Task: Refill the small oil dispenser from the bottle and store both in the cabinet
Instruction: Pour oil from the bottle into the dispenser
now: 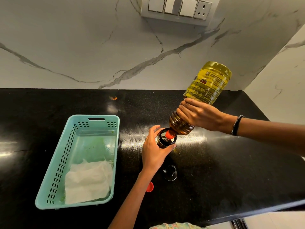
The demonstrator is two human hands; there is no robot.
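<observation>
The left hand (154,150) curls round the small oil dispenser (166,140) on the black counter (231,171), hiding most of its dark body, so its oil level cannot be read. The right hand (200,115) grips the upended oil bottle (208,83), orange neck in the dispenser's mouth, amber oil pooled at its shoulder. Beside them a teal basket (54,177) holds white cloth (88,180).

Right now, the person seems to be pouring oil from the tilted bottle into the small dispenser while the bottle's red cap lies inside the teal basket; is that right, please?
Not quite: the red cap lies on the black counter, beside the left forearm, not inside the teal basket, which holds only a white cloth. The rest stands: the tilted bottle pours into the small dispenser, as the head view shows.
</observation>
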